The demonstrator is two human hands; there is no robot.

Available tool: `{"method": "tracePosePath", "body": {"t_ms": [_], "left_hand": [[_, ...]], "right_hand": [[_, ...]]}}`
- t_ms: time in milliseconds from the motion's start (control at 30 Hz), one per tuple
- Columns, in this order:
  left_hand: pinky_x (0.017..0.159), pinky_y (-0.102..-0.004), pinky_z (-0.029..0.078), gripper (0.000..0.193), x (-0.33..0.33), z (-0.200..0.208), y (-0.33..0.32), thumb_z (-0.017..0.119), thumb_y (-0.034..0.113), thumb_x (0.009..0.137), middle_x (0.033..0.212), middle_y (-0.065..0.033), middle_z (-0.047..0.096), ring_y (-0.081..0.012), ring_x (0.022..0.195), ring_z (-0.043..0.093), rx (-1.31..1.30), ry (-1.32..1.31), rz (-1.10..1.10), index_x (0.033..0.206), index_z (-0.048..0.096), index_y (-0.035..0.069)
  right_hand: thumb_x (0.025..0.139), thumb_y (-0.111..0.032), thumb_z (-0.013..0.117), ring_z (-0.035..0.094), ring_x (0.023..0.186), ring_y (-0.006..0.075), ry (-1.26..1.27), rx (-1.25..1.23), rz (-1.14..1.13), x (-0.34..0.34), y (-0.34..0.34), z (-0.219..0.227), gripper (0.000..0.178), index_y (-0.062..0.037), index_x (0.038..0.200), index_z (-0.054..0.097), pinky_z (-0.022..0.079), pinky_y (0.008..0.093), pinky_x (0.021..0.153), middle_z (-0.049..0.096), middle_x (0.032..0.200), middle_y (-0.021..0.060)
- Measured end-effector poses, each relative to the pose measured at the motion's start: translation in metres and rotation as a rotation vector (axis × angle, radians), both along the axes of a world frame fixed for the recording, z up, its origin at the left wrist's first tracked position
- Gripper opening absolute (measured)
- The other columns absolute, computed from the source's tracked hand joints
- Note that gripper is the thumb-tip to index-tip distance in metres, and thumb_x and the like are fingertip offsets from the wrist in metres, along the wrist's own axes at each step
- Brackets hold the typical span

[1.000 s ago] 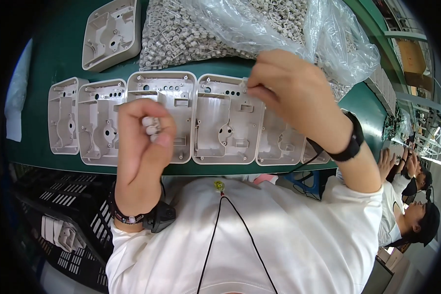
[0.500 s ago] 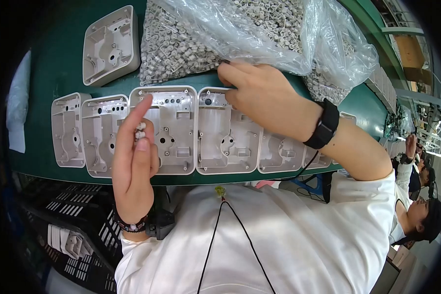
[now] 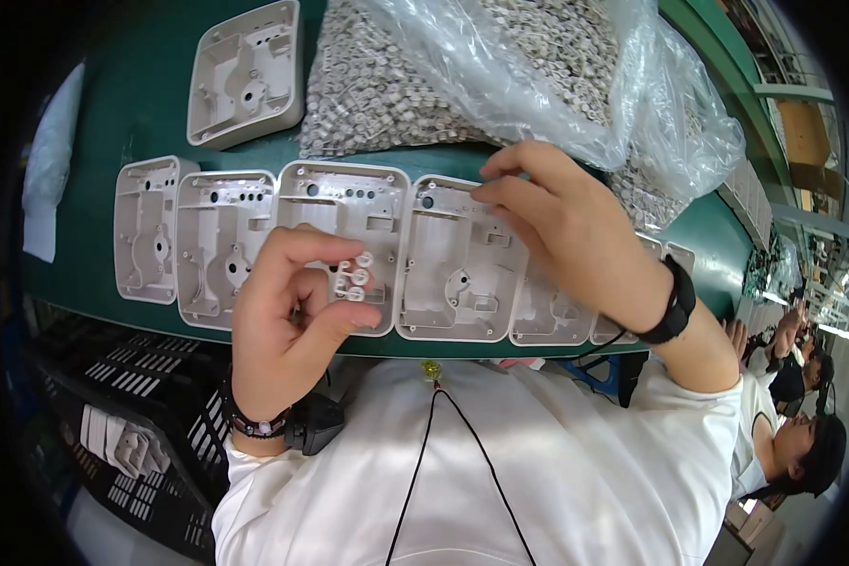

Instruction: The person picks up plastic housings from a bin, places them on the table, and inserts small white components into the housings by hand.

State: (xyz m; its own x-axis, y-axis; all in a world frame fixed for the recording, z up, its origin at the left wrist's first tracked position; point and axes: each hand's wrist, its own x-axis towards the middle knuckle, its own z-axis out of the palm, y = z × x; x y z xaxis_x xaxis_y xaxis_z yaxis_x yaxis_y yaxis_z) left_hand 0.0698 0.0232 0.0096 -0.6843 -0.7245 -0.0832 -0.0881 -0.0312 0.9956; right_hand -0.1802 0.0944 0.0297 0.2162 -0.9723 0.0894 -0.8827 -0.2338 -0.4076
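White parts are pinched in the left hand; the right hand (grip unclear) is held near one o'clock of a box.

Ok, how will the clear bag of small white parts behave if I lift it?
The clear plastic bag looks floppy, given its wrinkled film. It's probably heavy, packed with so many small white parts. They'll likely shift, being heaped loosely.
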Motion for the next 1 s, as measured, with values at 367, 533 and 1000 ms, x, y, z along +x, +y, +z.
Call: {"method": "tracePosePath", "body": {"t_ms": [367, 533, 1000], "left_hand": [[0.050, -0.0171, 0.031, 0.023, -0.003, -0.007, 0.000, 0.065, 0.015, 0.084, 0.094, -0.0052, 0.061, -0.0016, 0.055, 0.040, -0.025, 0.232, -0.118, 0.094, 0.050, 0.001], [0.049, -0.0164, 0.029, 0.039, 0.003, -0.008, 0.003, 0.075, 0.014, 0.075, 0.091, -0.0048, 0.063, -0.0003, 0.054, 0.035, -0.020, 0.291, -0.071, 0.098, 0.046, 0.003], [0.045, -0.0140, 0.023, 0.050, 0.022, -0.004, 0.008, 0.073, 0.023, 0.076, 0.080, -0.0072, 0.064, 0.0010, 0.050, 0.033, 0.052, 0.277, 0.063, 0.109, 0.040, 0.003]], "right_hand": [[0.068, -0.004, 0.072, 0.053, 0.076, 0.0219, -0.511, -0.152, 0.182, 0.060, -0.010, 0.018, 0.033, -0.0070, 0.100, 0.063, 0.043, 0.0301, 0.062, 0.053, 0.093, 0.0106], [0.068, -0.006, 0.073, 0.052, 0.075, 0.0212, -0.636, -0.063, 0.178, 0.062, -0.015, 0.015, 0.028, -0.0076, 0.095, 0.064, 0.042, 0.0299, 0.062, 0.052, 0.092, 0.0101], [0.071, -0.007, 0.071, 0.056, 0.072, 0.0193, -0.587, 0.247, 0.355, 0.069, -0.045, 0.035, 0.012, -0.0081, 0.079, 0.063, 0.041, 0.0284, 0.060, 0.054, 0.080, 0.0028]]}}
